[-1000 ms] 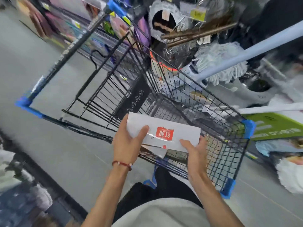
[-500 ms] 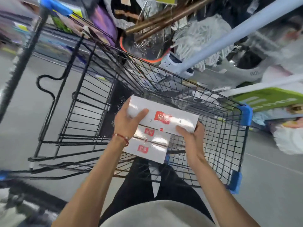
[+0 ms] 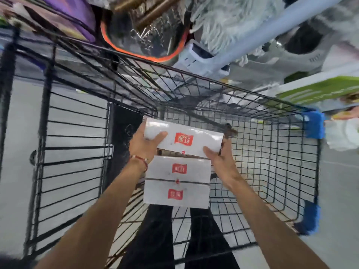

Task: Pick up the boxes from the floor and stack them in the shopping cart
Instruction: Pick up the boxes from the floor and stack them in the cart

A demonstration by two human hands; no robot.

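placing box [image 3: 184,138] in cart [image 3: 194,74] | left hand [image 3: 144,144], right hand [image 3: 219,158] clamped on its ends | lower level, flush beside cart's 2 boxes [image 3: 177,181]

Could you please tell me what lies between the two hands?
In the head view, a white box lies between the left hand and right hand, each gripping an end.
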